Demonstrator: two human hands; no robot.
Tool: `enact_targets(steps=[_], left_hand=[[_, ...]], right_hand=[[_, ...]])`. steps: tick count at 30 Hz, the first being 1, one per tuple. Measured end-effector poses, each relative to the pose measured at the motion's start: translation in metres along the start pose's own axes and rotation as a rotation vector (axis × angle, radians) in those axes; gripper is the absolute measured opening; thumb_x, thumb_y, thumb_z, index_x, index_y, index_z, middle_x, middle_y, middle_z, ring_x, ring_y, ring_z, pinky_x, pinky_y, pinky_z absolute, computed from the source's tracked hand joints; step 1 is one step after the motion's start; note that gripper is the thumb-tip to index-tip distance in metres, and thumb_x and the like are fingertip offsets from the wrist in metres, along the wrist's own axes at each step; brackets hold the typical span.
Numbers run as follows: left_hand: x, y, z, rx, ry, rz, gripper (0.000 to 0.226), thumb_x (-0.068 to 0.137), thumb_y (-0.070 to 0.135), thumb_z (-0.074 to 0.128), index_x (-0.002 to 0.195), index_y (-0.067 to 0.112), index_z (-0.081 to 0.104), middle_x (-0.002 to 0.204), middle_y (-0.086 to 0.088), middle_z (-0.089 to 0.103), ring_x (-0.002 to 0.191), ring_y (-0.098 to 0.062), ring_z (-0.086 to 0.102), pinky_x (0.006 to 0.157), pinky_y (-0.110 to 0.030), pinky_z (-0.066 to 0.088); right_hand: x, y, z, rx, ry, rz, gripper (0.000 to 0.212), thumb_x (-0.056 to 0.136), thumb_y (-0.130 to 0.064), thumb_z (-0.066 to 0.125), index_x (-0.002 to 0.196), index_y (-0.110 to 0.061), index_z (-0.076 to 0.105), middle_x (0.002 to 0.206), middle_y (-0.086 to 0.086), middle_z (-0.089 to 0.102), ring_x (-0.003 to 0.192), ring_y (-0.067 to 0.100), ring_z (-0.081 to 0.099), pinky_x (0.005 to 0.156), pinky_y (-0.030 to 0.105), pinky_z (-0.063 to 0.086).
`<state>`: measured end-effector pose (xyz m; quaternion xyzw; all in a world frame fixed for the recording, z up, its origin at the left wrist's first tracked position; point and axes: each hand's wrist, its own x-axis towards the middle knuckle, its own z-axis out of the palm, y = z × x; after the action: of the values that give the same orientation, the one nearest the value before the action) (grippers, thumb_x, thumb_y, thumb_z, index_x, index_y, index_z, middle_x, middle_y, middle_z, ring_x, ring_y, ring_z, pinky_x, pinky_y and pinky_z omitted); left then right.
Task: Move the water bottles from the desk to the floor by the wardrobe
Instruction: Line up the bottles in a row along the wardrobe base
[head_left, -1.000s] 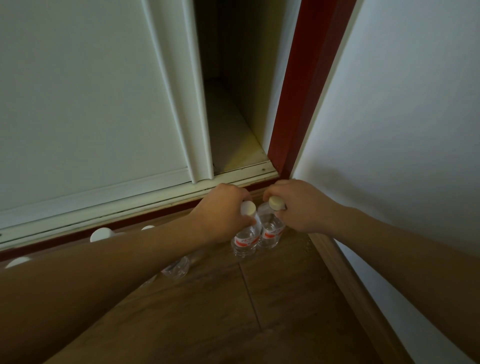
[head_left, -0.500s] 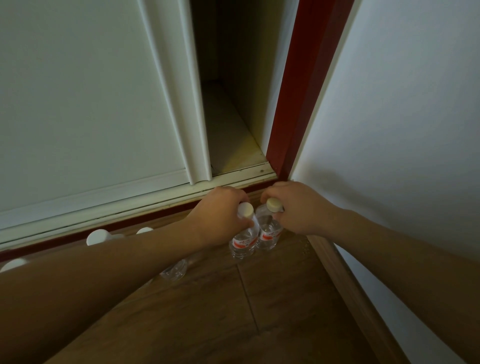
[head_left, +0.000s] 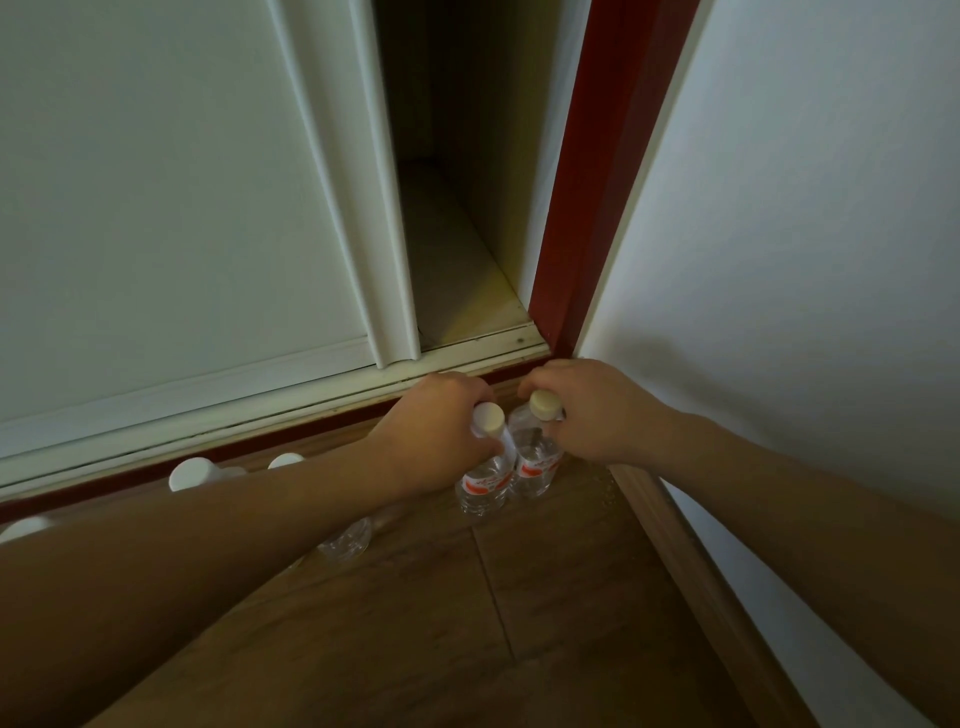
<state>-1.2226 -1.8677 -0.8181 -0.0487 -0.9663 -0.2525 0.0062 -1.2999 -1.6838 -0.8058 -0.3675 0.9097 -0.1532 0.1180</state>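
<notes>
Water bottles (head_left: 485, 483) beside the wardrobe (head_left: 156, 208)
Our left hand (head_left: 436, 431) and right hand (head_left: 597, 410) pinched their necks; we judged the bases needed seating flat before release.

A home, likely a bedroom corner; cream sliding wardrobe door (head_left: 171, 208) on a floor track, red frame (head_left: 597, 171), wood-laminate floor (head_left: 545, 623), plain white wall (head_left: 805, 234).

Dim, murky, low-contrast light. The white plaster wall (head_left: 805, 208) at right is brightest, with a soft shadow near its foot. The open gap of the cream sliding-door wardrobe (head_left: 156, 208) sinks into darkness. Faint glints show on the clear plastic water bottles (head_left: 485, 486). Wide-angle bending curves the door edges.
</notes>
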Motion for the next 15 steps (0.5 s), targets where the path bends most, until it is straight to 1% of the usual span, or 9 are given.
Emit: enact_targets(steps=[5, 8, 15], left_hand=[[-0.0009, -0.0007, -0.0002, -0.006, 0.005, 0.008, 0.031, 0.075, 0.036, 0.079, 0.099, 0.021, 0.069, 0.090, 0.008, 0.066, 0.079, -0.006, 0.058, 0.071, -0.029, 0.053], [-0.0011, -0.0006, -0.0001, 0.000, 0.003, 0.007, 0.031, 0.075, 0.037, 0.079, 0.100, 0.021, 0.069, 0.090, 0.008, 0.066, 0.079, -0.006, 0.058, 0.072, -0.029, 0.054], [-0.0010, 0.0006, 0.0004, -0.002, 0.003, 0.012, 0.030, 0.077, 0.036, 0.078, 0.100, 0.020, 0.069, 0.090, 0.007, 0.066, 0.077, -0.005, 0.058, 0.071, -0.028, 0.054]], right_hand=[[0.0008, -0.0001, -0.0002, -0.026, 0.009, 0.003, 0.043, 0.081, -0.012, 0.070, 0.121, -0.026, 0.061, 0.116, -0.006, 0.064, 0.103, 0.013, 0.055, 0.085, 0.024, 0.040], [0.0014, -0.0001, -0.0009, -0.034, 0.006, 0.000, 0.042, 0.081, -0.013, 0.070, 0.120, -0.026, 0.061, 0.115, -0.006, 0.064, 0.103, 0.013, 0.055, 0.086, 0.027, 0.044], [0.0026, 0.0017, -0.0009, -0.042, 0.000, -0.004, 0.038, 0.081, -0.012, 0.069, 0.117, -0.024, 0.063, 0.113, -0.004, 0.064, 0.101, 0.014, 0.057, 0.084, 0.027, 0.045]])
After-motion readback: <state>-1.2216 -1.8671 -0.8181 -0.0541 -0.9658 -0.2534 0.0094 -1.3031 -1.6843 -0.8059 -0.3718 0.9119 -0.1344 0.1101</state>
